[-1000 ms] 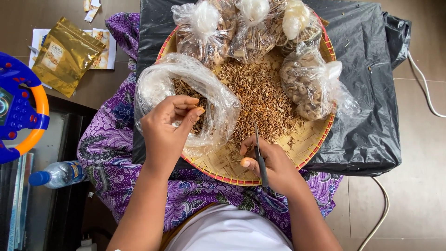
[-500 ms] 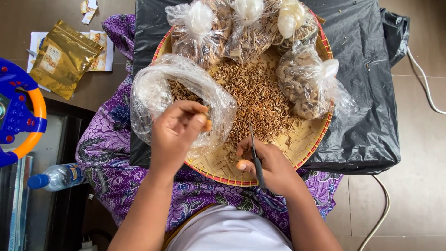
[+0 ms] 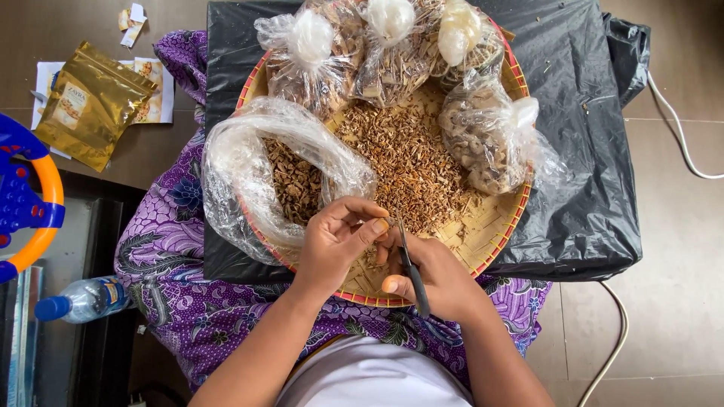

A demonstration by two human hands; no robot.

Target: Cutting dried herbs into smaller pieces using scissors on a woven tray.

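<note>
While you're looking down at your lap, the far left edge is pretty cluttered: a blue and orange plastic toy wheel (image 3: 26, 192), a clear plastic water bottle with a blue cap (image 3: 79, 300) below it, and a shiny gold foil pouch (image 3: 90, 102) lying on the brown floor up top. Next comes the purple patterned cloth (image 3: 170, 264) spilling out from under the black plastic sheet (image 3: 588, 151).

On that sheet sits the round woven tray with a red rim (image 3: 494, 226). Its left side is taken up by an open clear plastic bag of brown dried pieces (image 3: 279, 177), slumping right over the rim. Your left hand (image 3: 332, 241) is just beside that bag's mouth, fingers curled, thumb and forefinger pinching a small brown bit. Your right hand (image 3: 434, 271) is touching the left one, closed around a thin dark-handled blade tool (image 3: 409, 267) whose tip points up at the pinched bit.

Behind your hands there's the loose heap of brown dried chips (image 3: 407, 162), and the only bare weave is the near right part of the tray. Tied clear bags of dried stuff (image 3: 483, 139) crowd the far and right rim. Past the sheet's right edge it's open floor with a white cable (image 3: 682, 132).
</note>
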